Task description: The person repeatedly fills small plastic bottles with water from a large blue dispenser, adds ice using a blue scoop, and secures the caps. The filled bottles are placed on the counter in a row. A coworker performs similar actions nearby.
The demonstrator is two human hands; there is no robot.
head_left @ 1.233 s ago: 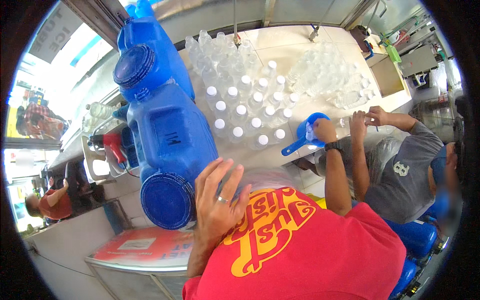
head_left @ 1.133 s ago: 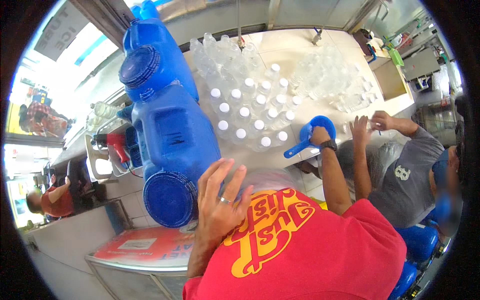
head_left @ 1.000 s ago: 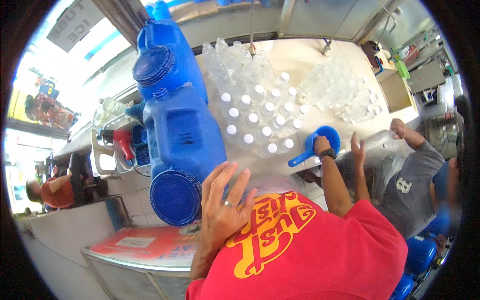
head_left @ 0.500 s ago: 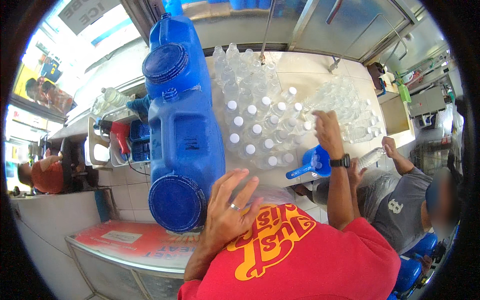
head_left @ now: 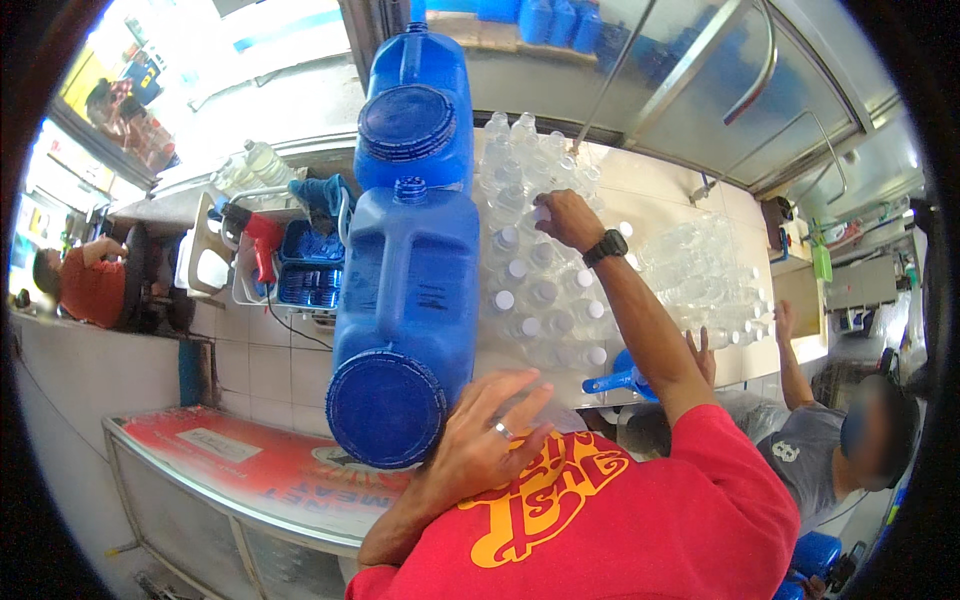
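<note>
The right hand (head_left: 568, 218) is extended to the far side of the table (head_left: 660, 205), resting on top of a dense cluster of clear plastic bottles (head_left: 535, 290) with white caps. Its fingers curl down over 1 bottle top; whether they are clamped on it cannot be told. A black wristwatch (head_left: 605, 246) sits on that wrist.

The left hand (head_left: 487, 440) is at the near edge, fingers spread apart, palm pressed against the near right corner of a large blue jerrycan (head_left: 410, 310). A ring shows on 1 finger. The jerrycan lies on its side, its round blue cap (head_left: 387, 408) facing near. A 2nd blue jerrycan (head_left: 415, 110) stands just beyond it, touching it.

The 2 jerrycans block the left flank of the bottle cluster. To the left of them, a white wire rack (head_left: 240, 270) holds a blue basket (head_left: 305, 275) and a red item (head_left: 262, 240). A 2nd group of clear bottles (head_left: 700, 275) occupies the right part of the table. A blue scoop (head_left: 625, 378) lies at the near right edge, just beside the right forearm.

Another person in a grey shirt (head_left: 800, 465) sits at the right, 1 hand (head_left: 782, 320) raised to the table edge. A person in an orange top (head_left: 85, 285) sits well apart at far left
</note>
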